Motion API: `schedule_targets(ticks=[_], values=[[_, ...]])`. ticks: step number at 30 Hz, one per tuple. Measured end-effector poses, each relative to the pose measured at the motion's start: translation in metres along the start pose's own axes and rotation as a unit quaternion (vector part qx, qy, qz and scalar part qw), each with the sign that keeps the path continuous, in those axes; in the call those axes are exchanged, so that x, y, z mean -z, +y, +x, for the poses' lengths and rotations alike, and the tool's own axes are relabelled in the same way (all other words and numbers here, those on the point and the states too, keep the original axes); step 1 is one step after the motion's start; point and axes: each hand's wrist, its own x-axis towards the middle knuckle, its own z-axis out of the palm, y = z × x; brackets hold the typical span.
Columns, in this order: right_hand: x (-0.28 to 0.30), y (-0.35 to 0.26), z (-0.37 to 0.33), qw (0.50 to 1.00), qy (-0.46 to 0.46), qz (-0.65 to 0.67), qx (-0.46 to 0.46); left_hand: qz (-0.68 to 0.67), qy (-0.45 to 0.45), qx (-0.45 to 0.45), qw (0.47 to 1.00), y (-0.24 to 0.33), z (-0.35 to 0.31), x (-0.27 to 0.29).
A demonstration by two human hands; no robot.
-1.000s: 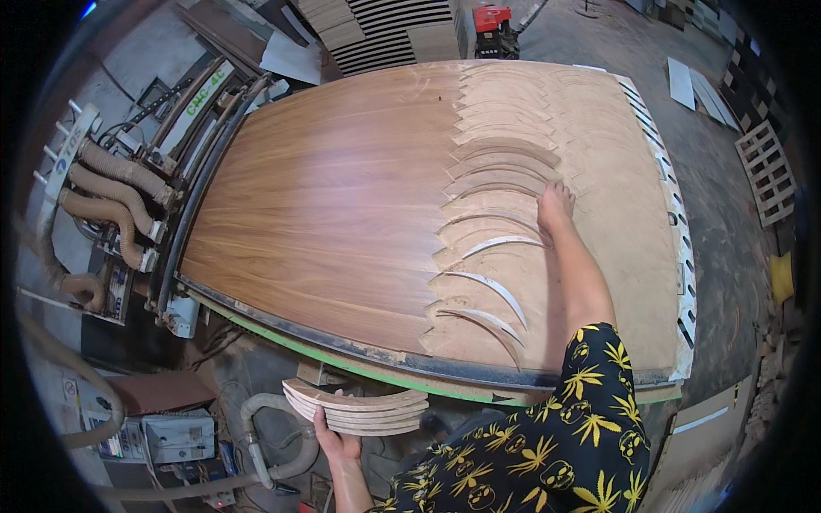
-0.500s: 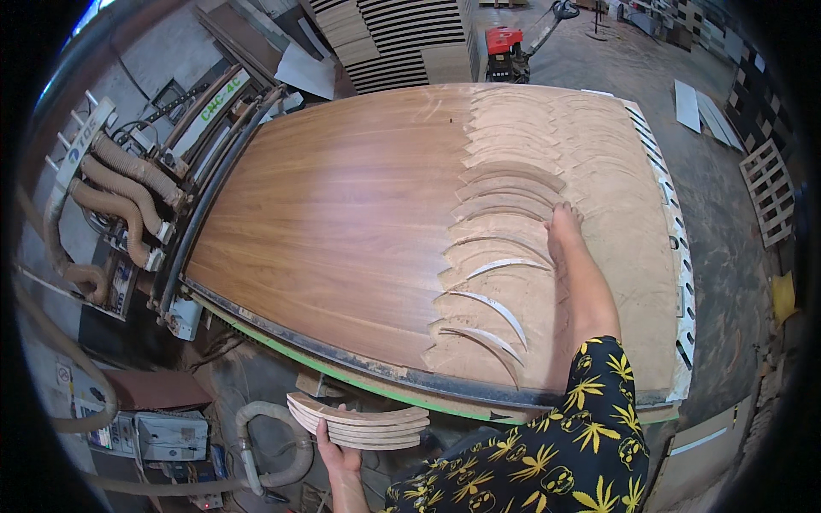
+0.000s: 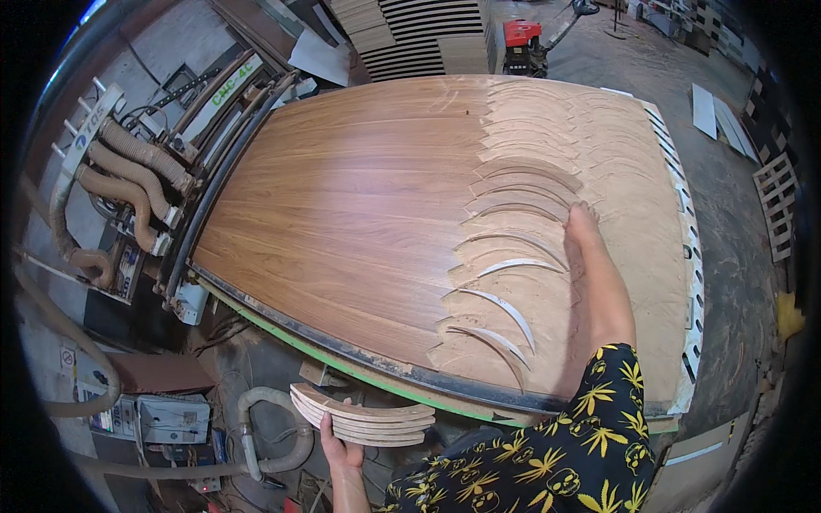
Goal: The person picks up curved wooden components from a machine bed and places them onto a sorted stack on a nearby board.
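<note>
My left hand (image 3: 343,446) grips a small stack of curved wood pieces (image 3: 368,419), held off the near edge of the machine table, thumb on the front side. My right hand (image 3: 583,224) reaches over the table with its fingers curled at the right end of a curved wood piece (image 3: 520,209) that lies among the cut arcs. More curved pieces lie just beyond it. On the near side are thin crescent offcuts (image 3: 500,312), some showing pale edges. The cut panel under them is coated in sawdust.
An uncut wood-grain panel (image 3: 342,214) covers the left of the table. At far left stands a machine head with ribbed hoses (image 3: 137,201). A dark rail (image 3: 368,363) edges the near side. Stacked boards (image 3: 410,38) and a red pallet jack (image 3: 523,38) stand behind.
The whole view has shifted slightly, the table now sitting a little further right. Both hands keep nearly the same places relative to the wood pieces.
</note>
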Motion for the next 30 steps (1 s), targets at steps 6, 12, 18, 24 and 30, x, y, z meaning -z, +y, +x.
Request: schedule_targets(ticks=[6,12,18,24,30], values=[[-0.004,-0.004,-0.002,0.999,0.034,-0.003,0.030,0.008,0.017,-0.011,1.000,0.005,-0.003,0.008],[-0.006,-0.013,-0.009,0.997,0.055,-0.047,0.038,0.006,0.023,-0.027,0.999,0.008,-0.014,0.004],[-0.011,-0.010,-0.005,0.996,0.065,-0.058,0.028,-0.007,0.027,-0.022,0.999,0.005,-0.016,0.018],[-0.013,-0.006,-0.005,0.995,0.059,-0.072,0.029,-0.014,0.013,-0.026,0.999,0.002,-0.018,0.018],[0.016,-0.010,0.013,0.998,0.009,-0.059,0.017,-0.016,0.004,-0.014,1.000,-0.004,-0.011,0.013]])
